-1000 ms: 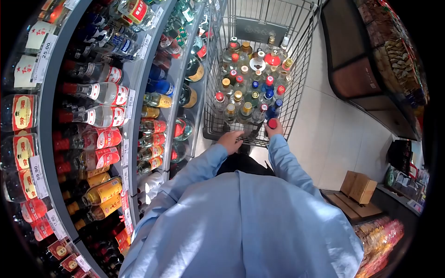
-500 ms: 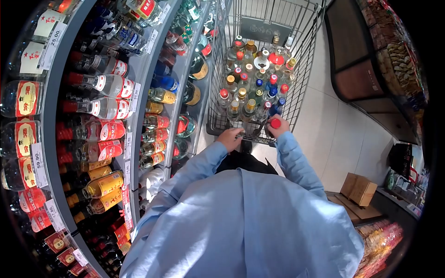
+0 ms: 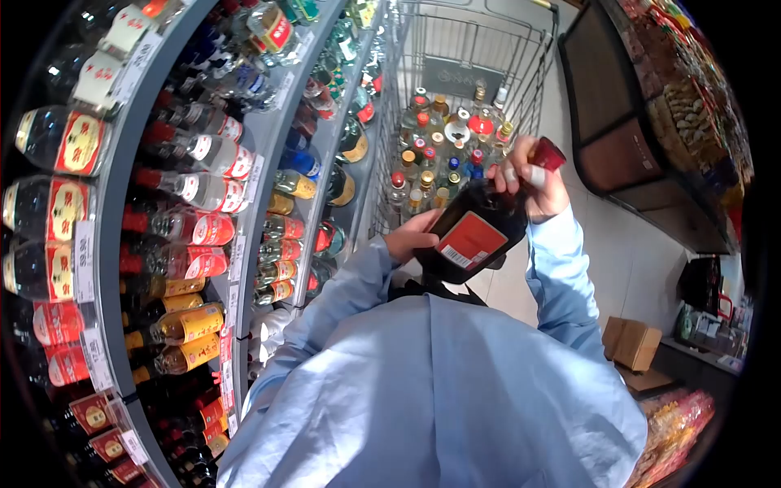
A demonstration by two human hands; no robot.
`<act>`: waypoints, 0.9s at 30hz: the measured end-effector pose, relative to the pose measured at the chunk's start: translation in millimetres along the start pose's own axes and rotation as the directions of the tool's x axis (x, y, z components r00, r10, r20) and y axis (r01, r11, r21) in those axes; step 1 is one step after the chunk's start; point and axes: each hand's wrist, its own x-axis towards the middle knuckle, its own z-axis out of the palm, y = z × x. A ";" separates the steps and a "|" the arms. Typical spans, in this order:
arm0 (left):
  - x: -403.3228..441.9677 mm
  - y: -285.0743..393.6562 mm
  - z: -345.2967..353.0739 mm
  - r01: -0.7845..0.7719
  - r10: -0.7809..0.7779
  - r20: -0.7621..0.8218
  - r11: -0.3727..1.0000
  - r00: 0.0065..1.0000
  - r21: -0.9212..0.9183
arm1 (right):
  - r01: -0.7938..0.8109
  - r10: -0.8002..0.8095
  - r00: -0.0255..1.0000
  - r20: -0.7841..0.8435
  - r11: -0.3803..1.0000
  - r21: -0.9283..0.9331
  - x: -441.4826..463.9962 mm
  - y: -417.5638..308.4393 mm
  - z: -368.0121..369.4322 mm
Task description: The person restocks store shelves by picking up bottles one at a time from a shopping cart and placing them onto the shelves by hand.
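A dark bottle [image 3: 480, 232] with an orange-red label and a red cap lies tilted between my hands, its neck toward the upper right. My right hand [image 3: 529, 183] is closed around the neck just below the cap. At the bottle's lower left side, my left hand [image 3: 413, 237] is pressed against the glass; some of its fingers are hidden behind the bottle. Beyond them stands a wire shopping cart [image 3: 533, 89], holding several upright bottles [image 3: 455, 130] with red, gold and blue caps. The held bottle hides part of the cart's near end.
Shelves [image 3: 122, 268] of bottles with price tags run along my left. On the right stands a dark display bin [image 3: 610, 122] with packaged goods on top. A cardboard box [image 3: 632, 343] and shiny packages [image 3: 675, 435] are at the lower right. Pale floor tiles [image 3: 626, 236] lie between.
My right hand has lifted the dark bottle from the cart's near end toward me and tilted it. My left hand has come from the cart's near edge to the bottle's side.
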 end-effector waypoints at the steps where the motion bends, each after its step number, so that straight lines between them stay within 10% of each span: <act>1: -10.5 9.1 8.3 0.054 -0.053 0.018 0.997 0.998 -0.046 | -0.026 0.026 1.000 0.004 0.998 0.055 8.7 0.3 11.9; 18: -140.7 8.4 58.1 -0.354 0.299 -0.418 0.934 0.858 -0.058 | -0.529 0.476 0.837 0.271 0.830 0.179 109.3 78.6 129.5; 21: -153.1 11.0 70.6 -0.457 0.521 -0.457 0.853 0.721 0.251 | -0.535 0.491 0.828 0.272 0.836 0.119 105.6 79.8 153.9; 27: -187.5 9.3 115.7 0.094 0.832 -0.493 0.486 0.253 0.869 | -0.395 0.391 0.873 0.291 0.917 -0.050 81.2 73.3 218.0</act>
